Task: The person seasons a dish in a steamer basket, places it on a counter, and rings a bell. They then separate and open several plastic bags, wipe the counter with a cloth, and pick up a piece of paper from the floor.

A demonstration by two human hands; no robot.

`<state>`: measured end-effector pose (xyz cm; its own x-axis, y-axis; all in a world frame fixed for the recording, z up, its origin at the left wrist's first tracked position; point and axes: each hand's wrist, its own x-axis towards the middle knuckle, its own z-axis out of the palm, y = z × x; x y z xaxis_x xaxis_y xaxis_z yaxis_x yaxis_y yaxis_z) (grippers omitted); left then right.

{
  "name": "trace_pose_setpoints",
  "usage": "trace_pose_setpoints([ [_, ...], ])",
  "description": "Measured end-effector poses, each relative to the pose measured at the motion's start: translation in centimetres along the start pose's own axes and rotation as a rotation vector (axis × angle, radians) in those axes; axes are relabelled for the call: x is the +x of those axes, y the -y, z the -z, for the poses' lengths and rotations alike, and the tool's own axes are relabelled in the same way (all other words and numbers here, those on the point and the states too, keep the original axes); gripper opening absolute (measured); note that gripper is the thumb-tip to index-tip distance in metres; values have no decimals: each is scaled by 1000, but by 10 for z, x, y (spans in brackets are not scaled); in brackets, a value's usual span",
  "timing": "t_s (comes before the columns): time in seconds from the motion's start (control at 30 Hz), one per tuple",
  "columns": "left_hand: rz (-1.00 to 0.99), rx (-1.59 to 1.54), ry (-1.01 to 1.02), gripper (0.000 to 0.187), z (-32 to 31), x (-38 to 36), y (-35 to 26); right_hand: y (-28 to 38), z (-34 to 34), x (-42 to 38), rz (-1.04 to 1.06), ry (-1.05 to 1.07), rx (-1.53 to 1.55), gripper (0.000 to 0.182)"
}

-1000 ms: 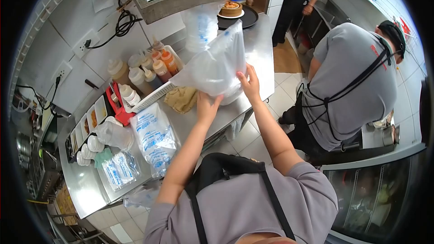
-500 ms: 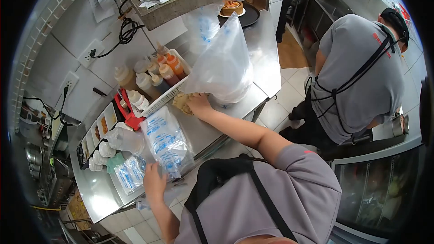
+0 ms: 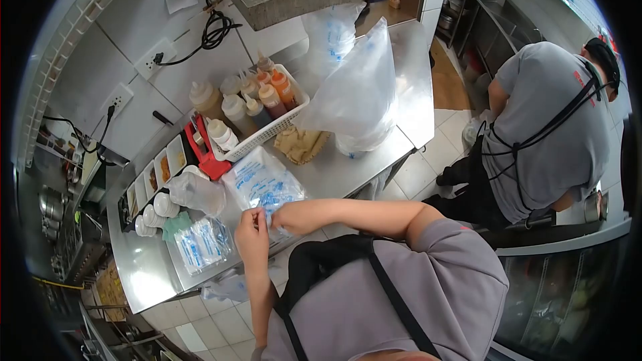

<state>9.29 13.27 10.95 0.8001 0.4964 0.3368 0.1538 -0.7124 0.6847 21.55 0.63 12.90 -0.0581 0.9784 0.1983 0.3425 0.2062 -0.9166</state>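
Note:
My left hand (image 3: 253,228) is raised at the front edge of the steel table, its fingers pinched together. Close to its right, my right hand (image 3: 289,218) has its fingers curled over the lower end of a large pack of clear bags with blue print (image 3: 259,177). Whether either hand holds anything is too small to see. A smaller pack of printed bags (image 3: 202,246) lies to the left, beside a crumpled clear bag (image 3: 197,194). Behind the large pack is a crumpled tan cloth (image 3: 301,144), which neither hand touches.
A white basket (image 3: 264,135) holds several sauce bottles. Left of it are a red holder (image 3: 208,157), food trays (image 3: 162,165) and white cups (image 3: 165,205). A large filled plastic bag (image 3: 361,90) stands at the back right. A co-worker (image 3: 552,120) bends over at the right.
My right hand has let go of the tan cloth and come down to the large pack. My left hand has moved right, close to it. The round food dish at the back is out of sight.

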Motion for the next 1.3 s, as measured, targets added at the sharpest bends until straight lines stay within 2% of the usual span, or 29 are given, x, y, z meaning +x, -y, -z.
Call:
trace_pose_setpoints([
  [0.07, -17, 18, -20, 9, -2, -3, -6, -46, -20, 25, -334, 130, -831, 16],
  [0.1, -41, 37, -47, 8, -2, -7, -9, -73, -25, 27, -323, 143, -822, 16],
  [0.17, 68, -88, 76, 9, -5, -20, -16, -144, -33, 36, 304, -610, -876, 18],
  [0.2, 117, -169, 153, 10, -7, -29, -19, -157, -31, 42, 277, -641, -848, 19],
  [0.27, -28, -257, 368, 18, -20, -42, -6, -146, -24, 50, 58, -470, -827, 23],
  [0.33, -235, -90, 396, 27, -44, -51, 19, -121, -15, 59, -246, -209, -795, 28],
  [0.4, -82, 369, 397, 33, -50, -54, 22, -96, -13, 65, -417, -21, -758, 33],
  [0.43, -54, 372, 383, 33, -53, -51, 27, -97, -20, 57, -279, -77, -851, 33],
  [0.47, -152, 380, 259, 35, -57, -47, 32, -98, -27, 50, -145, -144, -952, 33],
  [0.5, -253, 388, 134, 37, -60, -44, 38, -98, -37, 46, 122, -301, -1130, 34],
  [0.53, -237, 393, 122, 37, -66, -42, 47, -99, -52, 49, -50, -333, -1061, 36],
  [0.57, -222, 337, 125, 39, -72, -40, 56, -100, -62, 41, -38, -321, -1057, 36],
  [0.63, -204, 284, 123, 40, -73, -40, 62, -70, -64, 24, -127, 51, -994, 38],
  [0.67, -208, 431, 239, 41, -72, -41, 61, 10, -41, 39, -586, 481, -712, 33],
  [0.7, -228, 573, 356, 42, -71, -42, 61, 8, -36, 35, -582, 486, -714, 33],
  [0.77, -234, 578, 365, 45, -73, -41, 65, 4, -16, 11, -173, 82, -369, 25],
  [0.83, -187, 384, 292, 49, -74, -41, 76, 33, 9, -5, -202, -242, 99, 15],
  [0.87, -149, 208, 248, 50, -77, -39, 84, 31, 22, -10, -220, -383, 299, 14],
  [0.9, -36, -150, 242, 52, -79, -39, 95, 30, 36, -14, -237, -528, 498, 14],
  [0.93, 79, -495, 232, 54, -81, -37, 106, 31, 47, -17, -101, -624, 684, 14],
  [0.97, 149, -629, 244, 56, -81, -37, 118, 31, 57, -19, 43, -717, 867, 14],
  [1.0, 95, -86, 426, 57, -45, -30, 70, 28, 64, -22, 81, -834, 887, 17],
  [1.03, 30, 466, 581, 58, -25, -28, 44, 23, 68, -27, 86, -844, 883, 17],
  [1.07, -189, 442, 421, 54, -16, -39, 42, 18, 72, -31, 71, -902, 958, 18],
  [1.1, -199, 441, 424, 54, 3, -31, 21, 14, 74, -35, 52, -958, 1036, 19],
  [1.17, 117, -74, 769, 45, 50, -14, -35, 14, 70, -37, 60, -961, 1115, 22],
  [1.2, 119, -78, 774, 45, 52, -12, -45, 17, 65, -34, -6, -993, 1151, 22],
  [1.27, -171, -156, 60, 37, 47, -8, -64, 12, 60, -35, -75, -1022, 1187, 22],
  [1.3, -420, 71, -138, 33, 48, 3, -80, -1, 57, -35, -42, -964, 1093, 25],
])
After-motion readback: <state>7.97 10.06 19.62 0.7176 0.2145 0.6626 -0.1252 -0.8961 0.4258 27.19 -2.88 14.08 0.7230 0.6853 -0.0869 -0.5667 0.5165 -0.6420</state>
